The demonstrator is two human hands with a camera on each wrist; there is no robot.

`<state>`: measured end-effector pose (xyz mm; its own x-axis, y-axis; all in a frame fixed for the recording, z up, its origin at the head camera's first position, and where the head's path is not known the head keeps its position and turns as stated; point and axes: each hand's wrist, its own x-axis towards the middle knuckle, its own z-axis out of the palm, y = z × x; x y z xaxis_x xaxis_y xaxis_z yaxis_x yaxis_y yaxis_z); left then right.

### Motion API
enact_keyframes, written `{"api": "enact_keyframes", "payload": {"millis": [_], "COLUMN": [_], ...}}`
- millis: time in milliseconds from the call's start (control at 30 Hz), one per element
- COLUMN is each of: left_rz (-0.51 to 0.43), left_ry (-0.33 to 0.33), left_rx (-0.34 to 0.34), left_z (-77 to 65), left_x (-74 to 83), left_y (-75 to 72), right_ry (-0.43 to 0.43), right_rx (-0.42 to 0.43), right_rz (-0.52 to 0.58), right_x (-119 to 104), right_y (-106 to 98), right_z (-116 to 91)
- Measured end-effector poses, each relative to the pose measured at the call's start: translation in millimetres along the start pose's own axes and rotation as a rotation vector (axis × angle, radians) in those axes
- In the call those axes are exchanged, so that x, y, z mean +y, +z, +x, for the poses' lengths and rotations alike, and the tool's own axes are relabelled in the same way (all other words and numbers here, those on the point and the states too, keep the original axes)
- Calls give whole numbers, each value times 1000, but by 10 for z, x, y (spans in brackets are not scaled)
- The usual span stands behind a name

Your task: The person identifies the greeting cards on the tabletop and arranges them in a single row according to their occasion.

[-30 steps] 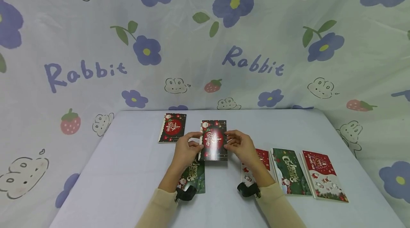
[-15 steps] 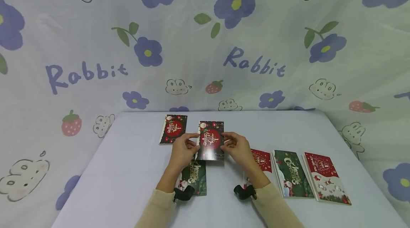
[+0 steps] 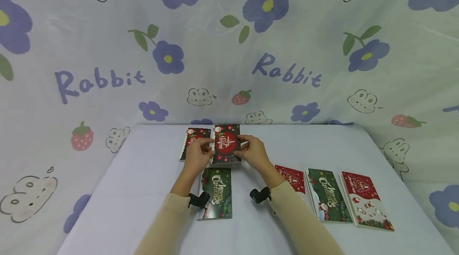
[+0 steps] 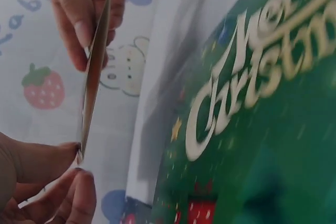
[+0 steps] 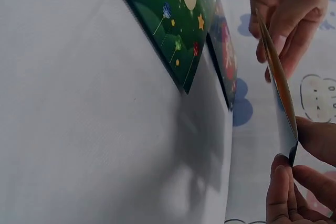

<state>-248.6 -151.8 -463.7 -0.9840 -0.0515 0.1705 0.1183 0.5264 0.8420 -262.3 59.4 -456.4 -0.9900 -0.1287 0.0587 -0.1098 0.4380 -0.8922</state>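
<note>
A dark Christmas card [image 3: 226, 143] with a red round emblem is held up in front of me. My left hand [image 3: 197, 155] pinches its left edge and my right hand [image 3: 252, 150] pinches its right edge. Seen nearly edge-on in the left wrist view, the held card [image 4: 93, 77] shows two thin layers bulging slightly apart. A matching dark card [image 3: 191, 137] lies at the far left of the table, partly hidden behind my left hand. Below the hands lies a green "Merry Christmas" card [image 3: 216, 199].
On the right of the white-covered table [image 3: 114, 207] are three piles of cards: a red-and-white pile [image 3: 292, 177] partly behind my right forearm, a green pile [image 3: 328, 195] and another red-and-white pile [image 3: 367, 201]. A patterned cloth [image 3: 222, 48] hangs behind the table.
Both hands have carried the dark card left and toward the far edge, closer to the matching card. More of the green card on the table now shows.
</note>
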Motion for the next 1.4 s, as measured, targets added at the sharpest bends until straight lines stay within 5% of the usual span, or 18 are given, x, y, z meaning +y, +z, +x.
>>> {"api": "enact_keyframes", "payload": {"millis": [200, 433, 867, 1400], "left_rz": [106, 155, 205, 211], "left_ry": [20, -42, -45, -64], "left_rx": [-20, -82, -114, -95], "left_z": [152, 284, 379, 374], "left_x": [-80, -156, -223, -302], "left_y": [-14, 35, 120, 143], "right_ry": [46, 91, 148, 33], "right_rx": [-8, -22, -27, -48], "right_rz": [-26, -56, -88, -367], "right_x": [3, 74, 157, 156], "right_y": [113, 193, 257, 413], "right_z": [156, 291, 393, 442]}}
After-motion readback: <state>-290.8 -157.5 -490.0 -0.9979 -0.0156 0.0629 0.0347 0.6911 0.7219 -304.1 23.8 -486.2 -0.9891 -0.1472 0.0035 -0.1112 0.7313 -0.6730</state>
